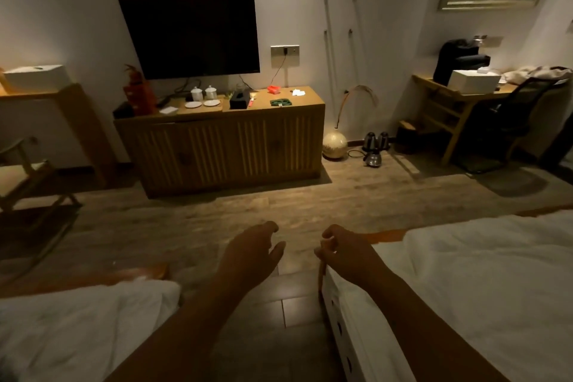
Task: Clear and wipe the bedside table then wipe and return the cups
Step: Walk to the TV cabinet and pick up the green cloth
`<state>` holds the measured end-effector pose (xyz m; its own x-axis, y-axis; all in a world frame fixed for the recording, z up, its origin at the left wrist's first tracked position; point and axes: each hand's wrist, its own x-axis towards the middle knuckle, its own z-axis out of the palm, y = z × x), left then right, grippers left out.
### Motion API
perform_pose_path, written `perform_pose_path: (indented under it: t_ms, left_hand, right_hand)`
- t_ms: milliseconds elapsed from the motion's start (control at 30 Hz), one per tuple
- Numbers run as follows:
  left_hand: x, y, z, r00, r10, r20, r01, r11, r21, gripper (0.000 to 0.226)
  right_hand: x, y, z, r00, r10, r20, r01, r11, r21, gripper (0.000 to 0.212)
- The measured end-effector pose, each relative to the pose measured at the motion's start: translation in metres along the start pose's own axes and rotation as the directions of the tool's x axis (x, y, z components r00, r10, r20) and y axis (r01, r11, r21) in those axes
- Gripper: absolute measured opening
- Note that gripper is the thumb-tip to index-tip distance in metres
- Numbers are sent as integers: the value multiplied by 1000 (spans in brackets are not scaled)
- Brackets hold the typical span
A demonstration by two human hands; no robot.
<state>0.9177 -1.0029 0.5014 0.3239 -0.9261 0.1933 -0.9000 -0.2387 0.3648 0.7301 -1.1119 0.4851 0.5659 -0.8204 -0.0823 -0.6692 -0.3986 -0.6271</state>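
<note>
Both my arms reach forward over the gap between two beds. My left hand [252, 250] is empty, its fingers loosely spread. My right hand [339, 250] has its fingers curled in, and I see nothing held in it. Far ahead, two white lidded cups [203, 93] stand on the wooden TV cabinet [223, 139], with two white saucers [202, 103] in front of them. A green cloth [280, 102] lies further right on the same top. No bedside table shows in this view.
A black TV [192, 36] hangs above the cabinet; a black tissue box [239, 99] and a red fire extinguisher [138, 91] sit on it. White beds [480, 282] flank me. Kettles [375, 146] stand on the floor, and a desk [459, 96] with a chair is at the right.
</note>
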Motion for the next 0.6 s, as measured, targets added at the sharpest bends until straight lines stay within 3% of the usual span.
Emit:
perform_pose_path:
  t_ms: [233, 433, 600]
  left_hand:
    - [181, -15, 33, 999, -50, 11, 49, 996, 70, 46]
    - [317, -47, 48, 991, -133, 32, 129, 987, 95, 47]
    - [437, -94, 71, 986, -136, 94, 125, 986, 114, 44]
  right_hand:
    - [197, 36, -34, 998, -69, 3, 67, 964, -258, 54]
    - [356, 37, -61, 996, -89, 30, 94, 946, -310, 56]
    - [488, 36, -62, 995, -97, 30, 102, 927, -362, 46]
